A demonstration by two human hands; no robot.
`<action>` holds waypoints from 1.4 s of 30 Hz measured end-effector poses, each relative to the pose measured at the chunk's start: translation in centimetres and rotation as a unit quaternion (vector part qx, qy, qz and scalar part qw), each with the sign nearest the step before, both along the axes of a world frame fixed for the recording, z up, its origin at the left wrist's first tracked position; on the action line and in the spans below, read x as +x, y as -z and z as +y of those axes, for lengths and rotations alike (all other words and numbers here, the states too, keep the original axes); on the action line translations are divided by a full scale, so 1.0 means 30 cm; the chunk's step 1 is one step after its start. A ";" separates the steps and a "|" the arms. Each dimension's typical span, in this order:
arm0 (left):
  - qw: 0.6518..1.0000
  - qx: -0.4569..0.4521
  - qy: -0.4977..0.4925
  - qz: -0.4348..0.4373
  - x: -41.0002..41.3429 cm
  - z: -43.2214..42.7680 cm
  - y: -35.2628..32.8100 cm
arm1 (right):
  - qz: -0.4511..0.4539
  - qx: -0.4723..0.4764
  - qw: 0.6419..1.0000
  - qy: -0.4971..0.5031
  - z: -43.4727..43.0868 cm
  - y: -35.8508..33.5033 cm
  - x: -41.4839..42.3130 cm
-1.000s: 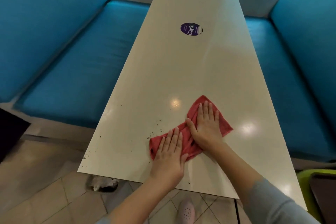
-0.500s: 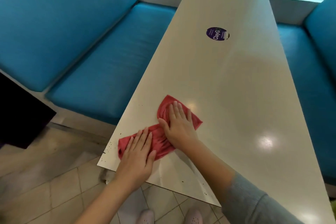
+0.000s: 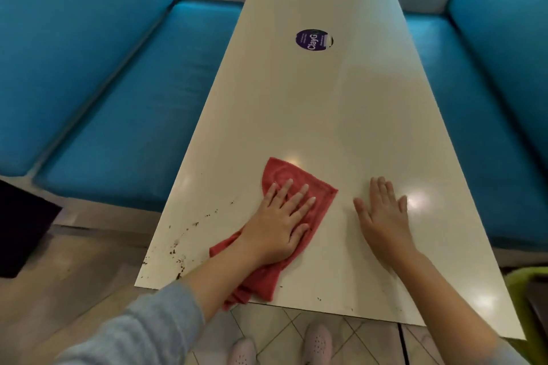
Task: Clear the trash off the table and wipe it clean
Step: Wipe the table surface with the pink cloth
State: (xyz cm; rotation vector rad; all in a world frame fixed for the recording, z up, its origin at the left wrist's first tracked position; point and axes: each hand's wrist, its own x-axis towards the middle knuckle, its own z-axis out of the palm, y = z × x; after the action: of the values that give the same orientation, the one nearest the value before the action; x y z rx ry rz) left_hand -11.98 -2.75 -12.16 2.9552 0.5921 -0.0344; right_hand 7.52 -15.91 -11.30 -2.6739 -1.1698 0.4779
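Fingers (image 3: 296,201) of the left hand (image 3: 275,228), spread flat, are pressed on the red cloth (image 3: 284,172) at the near edge of the worktop (image 3: 296,112), the right hand (image 3: 382,216) laid straight-fingered on bare surface beside it; near-left crumbs (image 3: 175,252) are best gathered by firm, overlapping strokes.

Purple round sticker (image 3: 313,40) on table (image 3: 296,115): "ClayG".

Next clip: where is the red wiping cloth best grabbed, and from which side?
The red fabric cloth lies flat under the left hand. Its bunched near end overhangs the beige table edge, so pinch there from the near side.
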 end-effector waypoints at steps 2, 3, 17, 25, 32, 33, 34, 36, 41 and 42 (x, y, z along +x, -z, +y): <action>1.000 -0.006 -0.021 -0.003 0.050 -0.034 -0.007 | -0.005 0.001 1.000 0.003 0.003 0.011 -0.007; 0.999 0.000 -0.039 -0.007 0.061 -0.036 -0.006 | -0.008 -0.003 1.000 0.009 0.009 0.016 -0.013; 0.945 -0.058 -0.302 -0.111 -0.485 0.212 0.022 | -0.053 -0.027 0.998 0.025 0.024 0.047 -0.038; 0.922 0.016 -0.340 -0.185 -0.554 0.257 -0.081 | -0.052 -0.023 0.998 0.023 0.027 0.043 -0.045; 0.905 0.143 -0.299 -0.267 -0.419 0.286 -0.369 | -0.055 -0.022 0.998 0.023 0.019 0.045 -0.043; 0.899 0.129 -0.301 -0.291 -0.391 0.287 -0.399 | -0.054 -0.022 0.998 0.023 0.019 0.045 -0.044; 0.891 0.107 -0.310 -0.315 -0.361 0.288 -0.425 | -0.053 -0.022 0.998 0.023 0.020 0.044 -0.045; 0.880 0.054 -0.326 -0.341 -0.308 0.295 -0.456 | -0.052 -0.025 0.998 0.024 0.021 0.043 -0.046; 0.891 -0.097 -0.294 -0.331 -0.248 0.274 -0.410 | -0.059 -0.029 0.998 0.024 0.022 0.043 -0.043; 0.898 -0.119 -0.284 -0.315 -0.253 0.254 -0.379 | -0.061 -0.029 0.997 0.023 0.023 0.045 -0.042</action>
State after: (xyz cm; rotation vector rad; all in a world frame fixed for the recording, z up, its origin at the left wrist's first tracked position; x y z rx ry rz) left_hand -19.58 4.89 -0.78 2.2421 1.1855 0.8033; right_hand 6.25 -15.22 -12.64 -2.8088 -1.1383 0.3524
